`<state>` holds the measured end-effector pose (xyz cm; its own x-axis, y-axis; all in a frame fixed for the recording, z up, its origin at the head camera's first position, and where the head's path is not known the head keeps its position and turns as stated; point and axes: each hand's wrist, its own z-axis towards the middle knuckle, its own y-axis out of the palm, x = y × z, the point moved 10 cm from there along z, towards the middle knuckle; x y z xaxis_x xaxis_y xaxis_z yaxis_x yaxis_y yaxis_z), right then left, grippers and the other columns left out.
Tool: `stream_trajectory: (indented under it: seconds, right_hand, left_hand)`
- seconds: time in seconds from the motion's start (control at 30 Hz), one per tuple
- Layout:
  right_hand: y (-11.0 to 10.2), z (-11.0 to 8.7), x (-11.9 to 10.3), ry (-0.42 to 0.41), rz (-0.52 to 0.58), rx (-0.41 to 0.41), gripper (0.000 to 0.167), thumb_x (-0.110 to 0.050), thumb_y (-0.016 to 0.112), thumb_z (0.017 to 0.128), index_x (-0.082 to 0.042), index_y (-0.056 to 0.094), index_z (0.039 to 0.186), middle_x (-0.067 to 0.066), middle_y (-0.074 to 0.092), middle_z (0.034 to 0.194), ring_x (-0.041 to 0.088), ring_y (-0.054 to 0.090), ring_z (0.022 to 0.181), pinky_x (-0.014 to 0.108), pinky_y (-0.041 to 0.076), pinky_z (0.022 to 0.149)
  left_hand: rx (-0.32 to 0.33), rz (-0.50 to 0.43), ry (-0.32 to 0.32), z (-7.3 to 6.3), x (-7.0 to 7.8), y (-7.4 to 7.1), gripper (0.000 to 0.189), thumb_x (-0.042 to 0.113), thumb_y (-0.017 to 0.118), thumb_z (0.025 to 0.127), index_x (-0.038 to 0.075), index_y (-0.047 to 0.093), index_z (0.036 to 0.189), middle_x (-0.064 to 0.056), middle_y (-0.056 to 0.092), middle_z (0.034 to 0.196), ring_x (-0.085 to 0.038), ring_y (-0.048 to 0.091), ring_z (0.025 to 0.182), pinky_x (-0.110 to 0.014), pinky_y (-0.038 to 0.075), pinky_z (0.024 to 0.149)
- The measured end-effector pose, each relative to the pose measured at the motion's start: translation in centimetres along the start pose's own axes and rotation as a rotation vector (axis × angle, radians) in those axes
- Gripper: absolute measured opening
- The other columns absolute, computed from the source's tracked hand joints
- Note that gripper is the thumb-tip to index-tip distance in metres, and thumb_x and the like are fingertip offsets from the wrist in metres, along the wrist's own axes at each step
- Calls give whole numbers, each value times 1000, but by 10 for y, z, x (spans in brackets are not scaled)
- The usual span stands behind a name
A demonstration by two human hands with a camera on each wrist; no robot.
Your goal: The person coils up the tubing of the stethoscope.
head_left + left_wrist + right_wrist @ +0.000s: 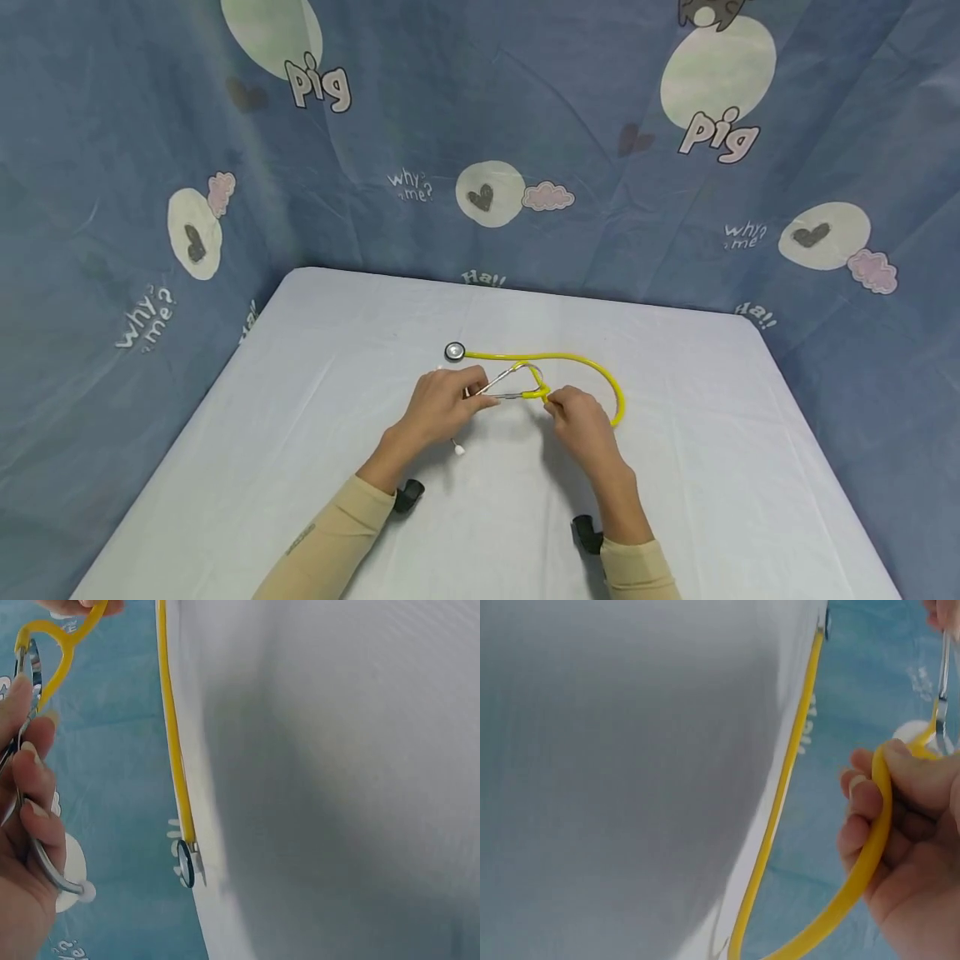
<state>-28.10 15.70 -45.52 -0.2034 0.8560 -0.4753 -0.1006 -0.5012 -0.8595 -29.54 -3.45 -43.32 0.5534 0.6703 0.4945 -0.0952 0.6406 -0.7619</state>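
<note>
A stethoscope with yellow tubing (570, 357) is between my two hands over the white table. My left hand (442, 404) grips its metal ear tubes (46, 862); a white ear tip (459, 450) pokes out below that hand. On the other side, my right hand (588, 425) pinches the yellow tube near where it forks, and in the right wrist view its fingers curl round the tube (866, 862). From there the tubing loops round behind the hands to the round chest piece (454, 352), which lies on the cloth beyond my left hand.
White cloth (712, 467) covers the table. Blue printed fabric (585, 108) hangs behind it and along both sides. A black piece (408, 496) sits by the left wrist and another (587, 533) by the right wrist.
</note>
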Motion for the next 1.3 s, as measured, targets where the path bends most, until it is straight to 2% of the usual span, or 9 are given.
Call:
stream_trajectory:
  seconds: [0.17, 0.23, 0.4, 0.53, 0.6, 0.7, 0.87, 1.07, 1.3]
  right_hand:
    - [10, -3, -12, -60, 19, -57, 22, 6, 70, 86, -1, 73, 107, 3, 65, 92, 16, 62, 85, 34, 54, 80]
    - [10, -4, -16, -91, 14, -59, 24, 8, 70, 84, -2, 74, 106, 3, 67, 93, 17, 64, 87, 35, 55, 81]
    - [9, -6, -27, -172, 1, -73, 11, 4, 73, 84, -6, 75, 91, 1, 69, 83, 11, 57, 73, 28, 49, 68]
    - [10, -8, -32, -196, 6, -105, 9, 1, 72, 86, -7, 71, 83, -1, 64, 74, 9, 48, 66, 25, 42, 63]
    - [11, -8, -35, -204, -7, -113, 13, -1, 72, 87, -8, 67, 78, -3, 58, 68, 9, 45, 64, 25, 40, 61]
    - [13, -9, -38, -210, -50, -125, 27, -6, 73, 87, -13, 57, 67, -6, 45, 61, 10, 38, 59, 24, 34, 57]
    - [17, -10, -46, -206, -81, -139, 41, -15, 75, 87, -18, 46, 59, -9, 29, 57, 8, 30, 55, 22, 26, 53]
    - [21, -12, -58, -216, -99, -132, 39, -14, 72, 90, -17, 45, 62, -7, 33, 59, 9, 33, 57, 24, 28, 54]
    - [22, -15, -70, -241, -123, -132, 33, -3, 64, 89, -16, 44, 65, -4, 40, 63, 10, 34, 58, 24, 28, 53]
  left_hand:
    - [37, 1, -37, 1, -3, -4, 24, 42, 80, 80, 29, 60, 76, 21, 58, 64, 4, 48, 53, -23, 37, 55]
    - [39, -1, -49, 1, -4, -5, 24, 41, 80, 80, 29, 60, 76, 20, 57, 64, 3, 48, 53, -24, 37, 56]
    - [38, -19, -53, 2, -3, -2, 24, 40, 81, 79, 30, 60, 74, 21, 56, 63, 3, 46, 51, -24, 36, 53]
    - [50, -12, -50, 2, -1, -2, 26, 41, 81, 79, 30, 58, 73, 21, 54, 62, 3, 45, 51, -23, 35, 52]
    - [55, -9, -51, 2, 0, -3, 26, 41, 81, 79, 30, 58, 73, 21, 54, 61, 3, 46, 52, -23, 35, 52]
    - [55, -4, -50, 3, 1, -2, 26, 41, 81, 79, 30, 58, 73, 21, 53, 61, 3, 45, 52, -23, 34, 53]
    - [55, 9, -35, 3, 3, 1, 29, 41, 81, 79, 28, 56, 72, 18, 50, 59, 1, 43, 51, -23, 31, 51]
    - [73, 24, -11, 3, 5, 3, 32, 39, 83, 76, 26, 54, 70, 16, 45, 56, -2, 38, 50, -23, 27, 49]
    - [56, 79, 17, 2, 9, 7, 37, 36, 84, 75, 24, 49, 70, 15, 42, 55, -4, 37, 51, -23, 22, 48]
